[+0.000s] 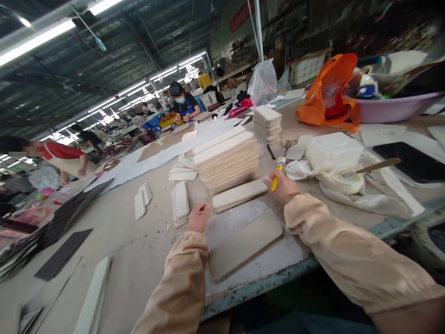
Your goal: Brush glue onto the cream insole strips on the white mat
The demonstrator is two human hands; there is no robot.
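Note:
My left hand [199,217] is closed, fingertips pinched together, by the left end of a low stack of off-white rounded panels [239,195]. Whether anything is between those fingertips I cannot make out. At the stack's other end, my right hand [285,188] is closed around a yellow-handled tool [277,177]; its exact kind is unclear. Just behind stands a tall stack of similar panels [227,164]. A larger grey-beige panel [245,246] with rounded corners lies flat in front of me, on a pale sheet [292,250] near the table edge.
Scissors [288,144], a white plastic container [333,150], a wooden-handled tool [378,165] and a black phone [410,160] lie right. Behind are an orange bag [325,93] and purple basin [392,109]. Small panel stacks [180,200] stand left. A co-worker [64,155] leans over far left.

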